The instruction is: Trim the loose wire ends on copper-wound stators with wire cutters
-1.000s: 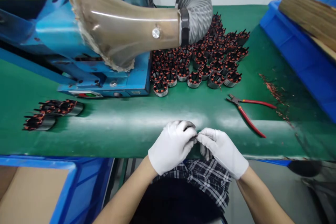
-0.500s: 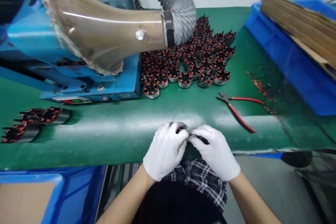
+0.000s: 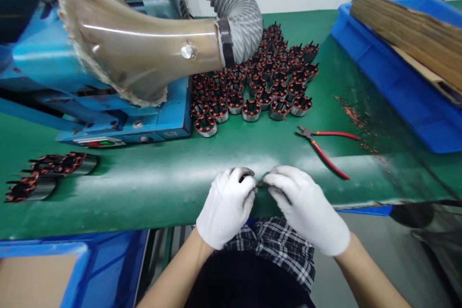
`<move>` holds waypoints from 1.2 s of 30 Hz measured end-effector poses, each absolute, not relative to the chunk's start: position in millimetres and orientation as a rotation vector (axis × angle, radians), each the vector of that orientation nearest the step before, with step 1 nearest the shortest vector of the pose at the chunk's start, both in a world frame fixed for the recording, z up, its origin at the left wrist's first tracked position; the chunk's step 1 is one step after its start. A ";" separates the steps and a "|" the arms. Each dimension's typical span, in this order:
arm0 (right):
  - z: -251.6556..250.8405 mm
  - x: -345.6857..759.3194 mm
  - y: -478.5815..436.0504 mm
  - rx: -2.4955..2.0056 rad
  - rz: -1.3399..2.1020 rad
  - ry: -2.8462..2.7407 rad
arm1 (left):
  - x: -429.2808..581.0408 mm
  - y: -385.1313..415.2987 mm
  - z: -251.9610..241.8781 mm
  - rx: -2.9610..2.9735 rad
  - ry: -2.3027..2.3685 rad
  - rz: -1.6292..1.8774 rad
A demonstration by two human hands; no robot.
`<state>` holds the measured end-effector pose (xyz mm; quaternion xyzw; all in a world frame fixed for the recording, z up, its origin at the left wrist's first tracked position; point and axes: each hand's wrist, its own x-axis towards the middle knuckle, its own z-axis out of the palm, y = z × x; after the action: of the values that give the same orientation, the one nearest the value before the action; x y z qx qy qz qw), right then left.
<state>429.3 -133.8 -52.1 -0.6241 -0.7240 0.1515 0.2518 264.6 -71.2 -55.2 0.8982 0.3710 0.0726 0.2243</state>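
Both my hands wear white gloves and meet at the near edge of the green table (image 3: 162,183). My left hand (image 3: 225,207) is closed around a small metal stator (image 3: 246,173) with copper windings, of which only the top rim shows. My right hand (image 3: 306,209) is closed too, its fingertips pinching at the same part's side; what they grip is too small to make out. A batch of several like stators (image 3: 260,82) stands behind, and red-handled cutters (image 3: 325,147) lie to the right.
A blue machine (image 3: 90,82) with a beige suction hood (image 3: 137,53) and grey hose (image 3: 231,5) fills the left back. Stators lie on their sides (image 3: 46,173) at far left. Blue bins (image 3: 393,72) hold cardboard at right; copper scraps (image 3: 355,115) litter the table.
My hands stay together on the stator, with the right hand shifting slightly over it. The view has drifted a little, so everything sits further left.
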 end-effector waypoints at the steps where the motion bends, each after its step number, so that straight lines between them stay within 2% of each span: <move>1: -53.3 425.0 -130.6 -1.685 0.358 -2.110 | 264.6 -71.3 -54.6 2.483 1.027 0.191; 4: -58.6 418.2 -121.6 -1.621 0.153 -2.334 | 264.9 -71.9 -52.1 2.500 1.041 0.172; 8: -64.2 419.2 -119.0 -1.534 -0.031 -2.366 | 263.9 -72.6 -51.2 2.478 1.008 0.211; 13: -75.8 419.4 -121.2 -1.581 0.118 -2.219 | 250.4 -67.7 -59.5 2.234 0.992 0.478; 18: -85.7 418.7 -120.3 -1.575 0.171 -2.143 | 237.9 -56.4 -74.2 2.262 1.080 0.381; 22: -72.3 421.3 -123.7 -1.531 0.117 -2.068 | 242.6 -61.3 -69.9 2.101 1.080 0.438; 26: -42.0 420.7 -126.1 -1.550 0.454 -1.908 | 247.1 -74.4 -47.4 1.823 0.986 0.572; 31: -19.0 415.9 -124.2 -1.546 1.196 -1.424 | 240.0 -82.0 -28.9 1.875 0.771 0.849; 33: -16.9 414.2 -123.9 -1.483 1.432 -1.157 | 236.9 -82.8 -27.4 2.009 0.849 0.840; 36: -18.0 412.3 -124.9 -1.461 1.528 -0.938 | 236.3 -82.0 -24.7 2.127 0.861 0.690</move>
<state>412.3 -124.9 -18.0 -0.5781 -0.3714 0.6047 0.4028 236.3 -82.0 -24.7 0.8268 0.3347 0.2680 0.3642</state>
